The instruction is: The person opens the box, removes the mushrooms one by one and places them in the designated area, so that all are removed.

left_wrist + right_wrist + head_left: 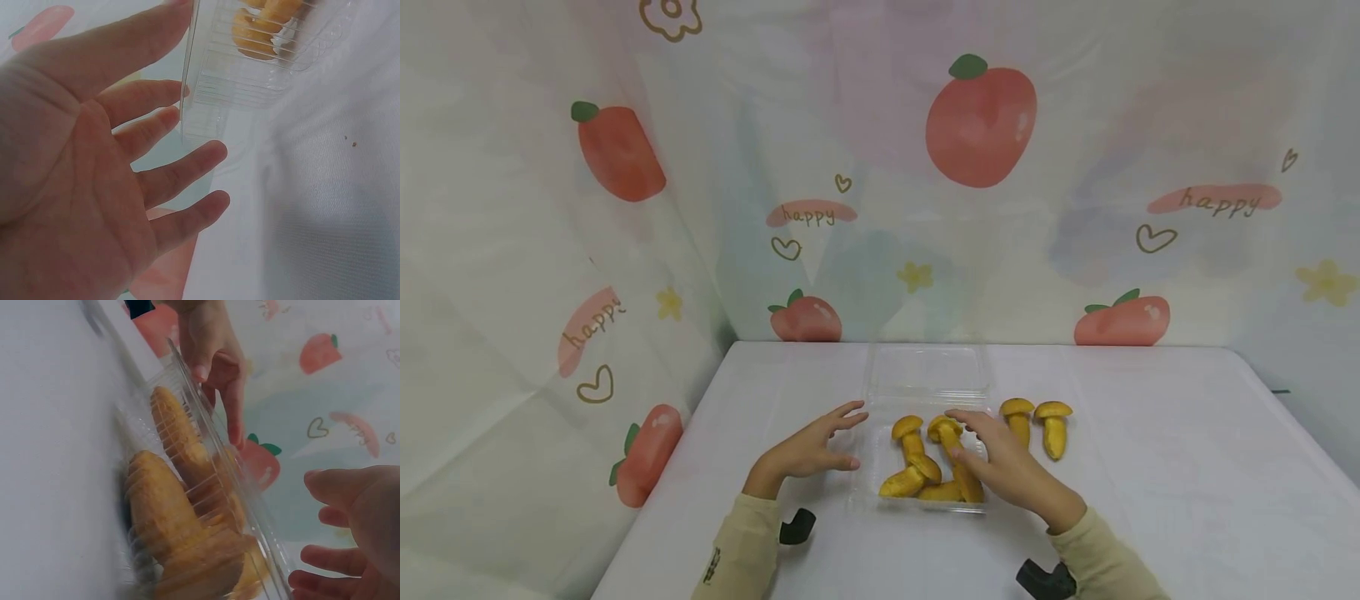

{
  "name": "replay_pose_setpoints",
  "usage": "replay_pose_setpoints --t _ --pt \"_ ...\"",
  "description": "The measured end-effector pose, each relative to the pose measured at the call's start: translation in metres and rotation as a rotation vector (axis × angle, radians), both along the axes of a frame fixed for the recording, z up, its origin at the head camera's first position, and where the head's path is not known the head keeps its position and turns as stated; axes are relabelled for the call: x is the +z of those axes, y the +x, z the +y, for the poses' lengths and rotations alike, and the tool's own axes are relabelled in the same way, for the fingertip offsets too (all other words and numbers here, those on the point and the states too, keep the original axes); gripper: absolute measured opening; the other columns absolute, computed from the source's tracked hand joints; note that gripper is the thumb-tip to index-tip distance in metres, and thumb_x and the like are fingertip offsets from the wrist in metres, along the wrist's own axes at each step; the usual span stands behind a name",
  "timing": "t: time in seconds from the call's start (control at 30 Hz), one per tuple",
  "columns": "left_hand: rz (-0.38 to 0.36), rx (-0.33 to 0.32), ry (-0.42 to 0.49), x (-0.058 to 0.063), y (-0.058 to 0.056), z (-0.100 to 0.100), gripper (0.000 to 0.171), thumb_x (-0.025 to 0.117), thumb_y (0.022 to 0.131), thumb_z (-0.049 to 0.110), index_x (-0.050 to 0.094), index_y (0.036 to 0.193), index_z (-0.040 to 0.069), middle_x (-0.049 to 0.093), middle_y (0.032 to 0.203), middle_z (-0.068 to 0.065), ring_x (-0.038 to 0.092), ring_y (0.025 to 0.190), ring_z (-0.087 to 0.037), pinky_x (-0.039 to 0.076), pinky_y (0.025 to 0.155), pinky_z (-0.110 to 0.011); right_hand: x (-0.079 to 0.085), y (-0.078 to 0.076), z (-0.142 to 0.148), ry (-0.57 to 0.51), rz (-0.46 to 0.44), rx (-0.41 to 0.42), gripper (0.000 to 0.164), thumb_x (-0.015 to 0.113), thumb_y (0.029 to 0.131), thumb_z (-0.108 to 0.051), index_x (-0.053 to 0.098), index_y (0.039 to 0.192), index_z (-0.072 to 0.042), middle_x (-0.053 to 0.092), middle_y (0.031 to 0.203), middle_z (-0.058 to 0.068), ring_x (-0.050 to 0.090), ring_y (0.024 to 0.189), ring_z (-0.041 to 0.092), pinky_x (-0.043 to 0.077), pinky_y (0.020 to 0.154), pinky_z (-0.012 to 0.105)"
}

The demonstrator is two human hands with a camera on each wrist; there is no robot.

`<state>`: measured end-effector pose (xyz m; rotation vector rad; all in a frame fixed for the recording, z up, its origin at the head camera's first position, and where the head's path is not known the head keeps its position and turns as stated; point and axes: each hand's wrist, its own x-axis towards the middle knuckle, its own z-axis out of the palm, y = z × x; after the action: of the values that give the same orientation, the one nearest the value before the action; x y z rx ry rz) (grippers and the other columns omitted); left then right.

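Observation:
A clear plastic clamshell box (868,475) sits on the table with its lid (928,371) folded back, away from me. Inside lie several yellow mushrooms (908,479), seen through the ribbed wall in the right wrist view, where one mushroom (159,500) is close to the camera. My left hand (808,446) is beside the box's left edge, fingers spread; in the left wrist view its thumb and fingertips are by the rim, contact unclear. Over the box's right side my right hand (1011,462) hovers with parted fingers, holding nothing and partly covering the box and mushrooms.
Two more mushrooms (1055,429) lie on the white tablecloth (1165,467) to the right of the box, one partly behind my right hand. A fruit-patterned curtain (880,167) stands behind the table and along its left. Black wrist mounts (797,527) sit under both sleeves.

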<state>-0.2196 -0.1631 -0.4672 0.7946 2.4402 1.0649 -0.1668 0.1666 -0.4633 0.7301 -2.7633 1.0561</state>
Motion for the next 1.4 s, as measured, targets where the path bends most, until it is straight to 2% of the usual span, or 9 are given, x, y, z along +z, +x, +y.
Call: replay_pose_setpoints --t 0.2,0.33,0.57,1.0,1.23,1.4 --pt "0.004 0.004 -0.007 -0.001 0.000 -0.001 0.076 0.074 0.092 0.018 0.037 0.156 0.005 0.021 0.170 -0.013 0.024 0.154 -0.041 0.028 0.117 -0.070 -0.005 0.002 -0.009 0.002 -0.042 0.029 0.047 0.063 0.101 -0.023 0.052 0.143 -0.005 0.057 0.142 0.018 0.055 0.131 0.041 0.047 0.106 0.060" --pt "0.003 0.004 -0.008 0.000 0.000 -0.001 0.075 0.074 0.092 0.018 0.037 0.156 0.005 0.021 0.170 -0.012 0.024 0.154 -0.041 0.028 0.117 -0.069 -0.007 0.002 -0.013 0.040 -0.075 0.012 0.047 0.064 0.100 -0.022 0.054 0.142 -0.005 0.055 0.143 0.021 0.055 0.131 0.043 0.047 0.105 0.061" --pt "0.012 -0.007 -0.002 0.000 0.000 0.000 0.075 0.074 0.092 0.017 0.036 0.156 0.004 0.021 0.169 -0.013 0.023 0.155 -0.040 0.027 0.119 -0.067 -0.006 0.003 -0.019 0.103 -0.072 -0.022 0.044 0.066 0.098 -0.021 0.059 0.138 -0.004 0.055 0.142 0.028 0.054 0.130 0.049 0.046 0.105 0.064" --pt "0.015 -0.007 -0.002 0.001 0.000 -0.001 0.076 0.074 0.093 0.016 0.035 0.157 0.004 0.021 0.169 -0.015 0.025 0.154 -0.042 0.029 0.117 -0.068 -0.011 0.000 -0.028 0.142 -0.106 -0.076 0.040 0.067 0.097 -0.022 0.063 0.133 -0.004 0.065 0.135 0.018 0.063 0.121 0.040 0.050 0.102 0.057" --pt "0.033 -0.025 -0.005 0.000 -0.001 -0.001 0.075 0.074 0.093 0.016 0.036 0.156 0.002 0.021 0.169 -0.016 0.025 0.154 -0.041 0.031 0.117 -0.068 -0.009 0.002 -0.033 0.172 -0.100 -0.088 0.032 0.059 0.101 -0.014 0.065 0.130 -0.004 0.066 0.132 0.023 0.057 0.128 0.049 0.047 0.105 0.061" --pt "0.029 -0.027 0.000 0.000 -0.001 -0.001 0.075 0.074 0.093 0.016 0.036 0.156 0.003 0.021 0.169 -0.016 0.024 0.154 -0.041 0.031 0.116 -0.068 -0.011 0.001 -0.034 0.220 -0.087 -0.094 0.030 0.058 0.102 -0.011 0.066 0.130 -0.003 0.065 0.130 0.027 0.060 0.122 0.050 0.050 0.101 0.062"
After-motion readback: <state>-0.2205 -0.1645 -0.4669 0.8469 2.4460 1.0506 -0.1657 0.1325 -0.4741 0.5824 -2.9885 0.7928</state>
